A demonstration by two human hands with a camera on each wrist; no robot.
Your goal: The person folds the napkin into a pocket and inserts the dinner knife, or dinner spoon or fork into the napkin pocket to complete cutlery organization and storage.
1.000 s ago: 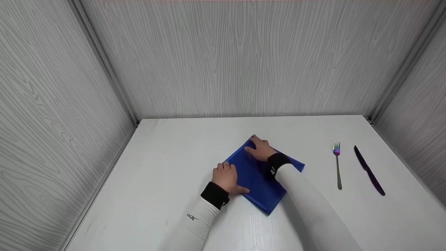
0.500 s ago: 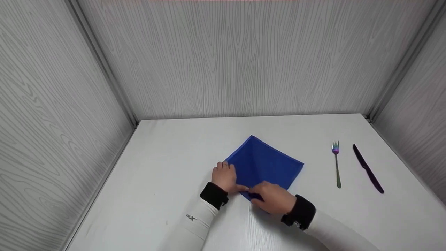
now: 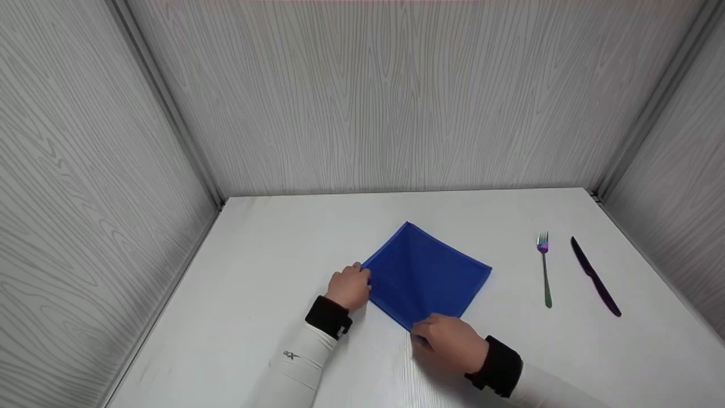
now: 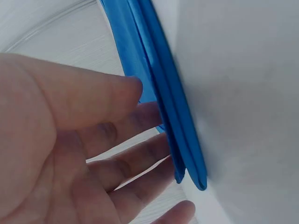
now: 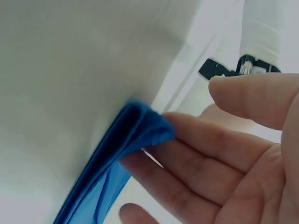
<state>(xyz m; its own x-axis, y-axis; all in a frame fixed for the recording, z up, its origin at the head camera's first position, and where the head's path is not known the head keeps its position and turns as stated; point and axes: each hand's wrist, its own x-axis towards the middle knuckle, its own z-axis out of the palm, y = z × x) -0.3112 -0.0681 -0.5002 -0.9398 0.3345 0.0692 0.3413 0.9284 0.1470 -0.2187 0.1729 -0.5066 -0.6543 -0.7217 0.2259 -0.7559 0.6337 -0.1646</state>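
Note:
A folded blue cloth napkin (image 3: 442, 272) lies on the table, turned like a diamond, with a soft crease down its middle. At its left corner is my left hand (image 3: 349, 286). In the left wrist view the fingertips reach the layered, folded edge (image 4: 175, 112) and the thumb stands apart from the fingers. My right hand (image 3: 450, 340) is at the near corner, which it partly hides. Seen from the right wrist, the fingers (image 5: 196, 140) are extended against the bunched corner of the napkin (image 5: 133, 126), while the thumb (image 5: 247, 100) is held away from it.
To the right of the napkin lies a fork (image 3: 544, 266) with an iridescent head, and beside it a dark purple knife (image 3: 595, 276). Grey wood-grain panels (image 3: 362, 96) enclose the white table (image 3: 272, 243) at the back and both sides.
My right hand has come from the napkin's far corner down to its near corner. My left hand has slid slightly left, its thumb leaving the cloth's top.

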